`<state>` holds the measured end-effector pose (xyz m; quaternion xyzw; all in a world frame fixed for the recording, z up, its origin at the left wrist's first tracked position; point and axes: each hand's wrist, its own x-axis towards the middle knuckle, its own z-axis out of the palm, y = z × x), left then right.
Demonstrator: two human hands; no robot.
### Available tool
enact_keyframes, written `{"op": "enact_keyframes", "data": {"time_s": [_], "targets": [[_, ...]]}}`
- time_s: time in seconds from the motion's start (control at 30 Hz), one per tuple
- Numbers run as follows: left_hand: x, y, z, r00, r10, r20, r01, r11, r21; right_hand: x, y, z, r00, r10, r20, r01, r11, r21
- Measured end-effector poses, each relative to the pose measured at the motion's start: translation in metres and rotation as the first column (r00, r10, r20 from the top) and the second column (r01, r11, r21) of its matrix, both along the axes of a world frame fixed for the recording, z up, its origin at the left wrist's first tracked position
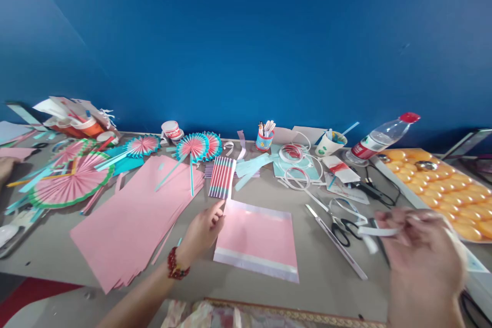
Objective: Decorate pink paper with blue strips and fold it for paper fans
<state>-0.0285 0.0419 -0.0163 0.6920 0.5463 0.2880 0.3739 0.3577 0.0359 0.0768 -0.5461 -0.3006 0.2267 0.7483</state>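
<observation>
My left hand (pixel 202 230) rests on the table with fingertips on the top left corner of a pink paper sheet (pixel 257 238) that has pale bands along its near and far edges; the fingers are loosely bent and grip nothing. My right hand (pixel 421 253), blurred by motion, is raised at the right and pinches a white paper strip (pixel 378 231) between thumb and fingers. A folded pleated strip of pink and blue paper (pixel 222 178) lies just beyond the sheet.
A stack of pink sheets (pixel 130 225) lies at left, with pleated paper fans (pixel 71 182) beyond it. Scissors (pixel 342 225), a ruler (pixel 336 241), tape rolls (pixel 294 154), a pen cup (pixel 264 139), a water bottle (pixel 378 141) and a tray of orange balls (pixel 442 184) fill the right.
</observation>
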Motion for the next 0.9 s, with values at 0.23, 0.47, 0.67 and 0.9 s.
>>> {"op": "enact_keyframes", "data": {"time_s": [0.23, 0.47, 0.67, 0.9], "targets": [[-0.014, -0.034, -0.01, 0.999, 0.017, 0.031, -0.014, 0.996, -0.084, -0.055, -0.01, -0.011, 0.896, 0.444, -0.013, -0.442, 0.887, -0.137], [0.003, -0.031, -0.012, 0.985, 0.129, 0.114, -0.128, 0.992, -0.02, -0.102, -0.01, -0.02, 0.714, 0.699, -0.043, -0.695, 0.7, -0.16], [0.002, -0.035, -0.008, 0.972, 0.162, 0.173, -0.161, 0.987, -0.019, -0.132, -0.02, -0.035, 0.332, 0.829, 0.45, -0.57, 0.557, -0.604], [-0.019, -0.064, -0.004, 0.947, 0.175, -0.268, -0.119, 0.97, 0.213, -0.141, -0.022, -0.045, -0.187, 0.86, 0.474, -0.025, 0.478, -0.878]]}}
